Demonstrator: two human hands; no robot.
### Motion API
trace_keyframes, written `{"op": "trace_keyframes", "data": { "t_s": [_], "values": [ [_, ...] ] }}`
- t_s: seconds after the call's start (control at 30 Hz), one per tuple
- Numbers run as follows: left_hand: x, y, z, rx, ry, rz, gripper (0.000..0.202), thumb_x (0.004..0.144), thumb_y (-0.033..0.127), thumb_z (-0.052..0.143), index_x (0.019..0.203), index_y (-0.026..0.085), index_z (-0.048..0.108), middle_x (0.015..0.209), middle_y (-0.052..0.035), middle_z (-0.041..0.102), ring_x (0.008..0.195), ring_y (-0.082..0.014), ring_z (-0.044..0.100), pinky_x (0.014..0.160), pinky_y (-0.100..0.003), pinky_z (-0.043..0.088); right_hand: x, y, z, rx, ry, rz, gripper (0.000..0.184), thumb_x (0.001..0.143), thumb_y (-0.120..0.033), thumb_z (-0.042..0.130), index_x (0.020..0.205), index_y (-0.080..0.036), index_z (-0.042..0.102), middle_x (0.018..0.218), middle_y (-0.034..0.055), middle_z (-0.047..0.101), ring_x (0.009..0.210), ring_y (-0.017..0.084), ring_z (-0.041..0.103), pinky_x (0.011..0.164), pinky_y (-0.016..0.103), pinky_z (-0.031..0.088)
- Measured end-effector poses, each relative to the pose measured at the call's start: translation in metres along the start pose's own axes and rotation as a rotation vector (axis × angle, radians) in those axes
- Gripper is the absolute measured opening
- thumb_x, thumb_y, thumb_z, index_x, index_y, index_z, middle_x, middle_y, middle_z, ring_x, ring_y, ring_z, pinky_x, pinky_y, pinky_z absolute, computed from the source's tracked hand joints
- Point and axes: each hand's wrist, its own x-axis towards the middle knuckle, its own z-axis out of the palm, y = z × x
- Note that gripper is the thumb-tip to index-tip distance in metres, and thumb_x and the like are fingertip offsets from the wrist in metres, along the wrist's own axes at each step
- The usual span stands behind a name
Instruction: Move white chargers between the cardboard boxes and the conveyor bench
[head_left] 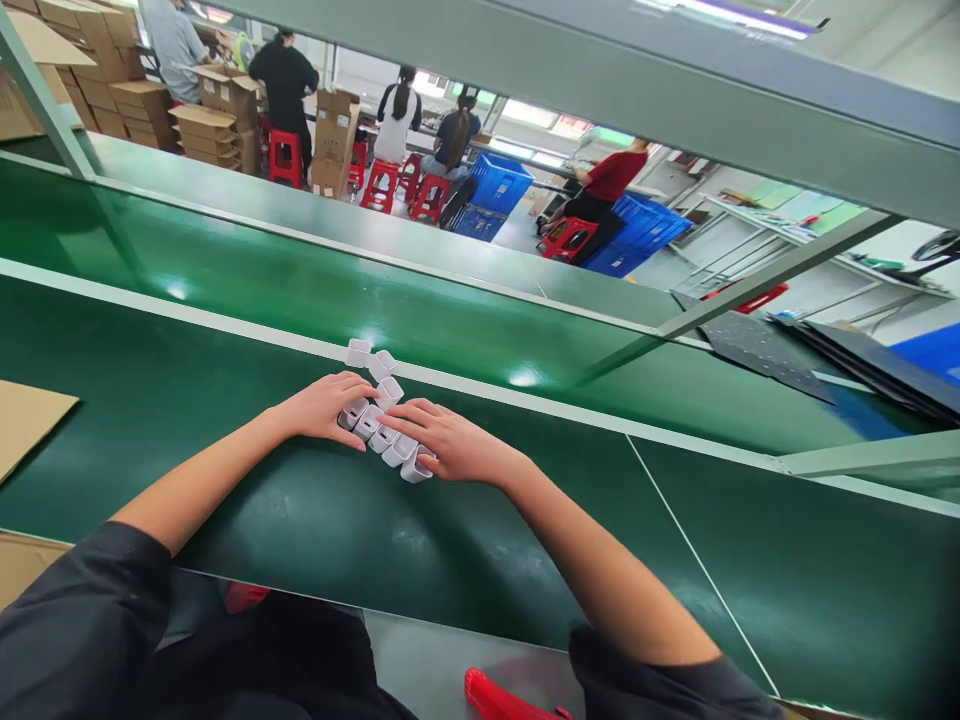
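A short row of small white plastic shells point(384, 437) lies on the dark green conveyor belt point(315, 520) in front of me. My left hand point(324, 404) rests on the row's left end, fingers curled over the shells. From the right, my right hand point(450, 443) lies across the same row, fingers stretched over the pieces and pressing them together. Three more white shells point(373, 362) sit loose just beyond the row, near the belt's pale far rail.
A cardboard sheet point(26, 420) lies on the belt at the left edge. Black panels point(825, 350) are stacked far right. Beyond the frame, several people sit on red stools point(382, 185) among cardboard boxes point(202, 125) and blue crates point(499, 185).
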Motion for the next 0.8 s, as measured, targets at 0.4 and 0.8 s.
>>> {"op": "trace_keyframes", "data": {
  "t_s": [0.4,0.8],
  "values": [
    [-0.118,0.047,-0.042,0.024,0.090,-0.261,0.074,0.082,0.060,0.065,0.143,0.027,0.039,0.141,-0.0079,0.049,0.132,-0.0239,0.043,0.112,-0.039,0.039,0.025,0.003,0.006,-0.132,-0.099,-0.112,0.107,0.058,-0.005,0.070,0.155,-0.023,0.028,0.133,0.0104,0.060,0.111,0.031,0.054,0.087,0.041,0.047],
    [-0.176,0.117,0.005,-0.361,0.409,-0.476,0.071,0.083,0.046,0.069,0.144,0.035,0.035,0.147,-0.0063,0.044,0.132,-0.0261,0.047,0.112,-0.045,0.042,-0.003,-0.084,0.060,1.345,0.495,0.330,0.100,0.068,-0.069,0.070,0.151,-0.034,0.028,0.108,0.0064,0.063,0.089,0.026,0.064,0.079,0.045,0.053]
  ]
}}
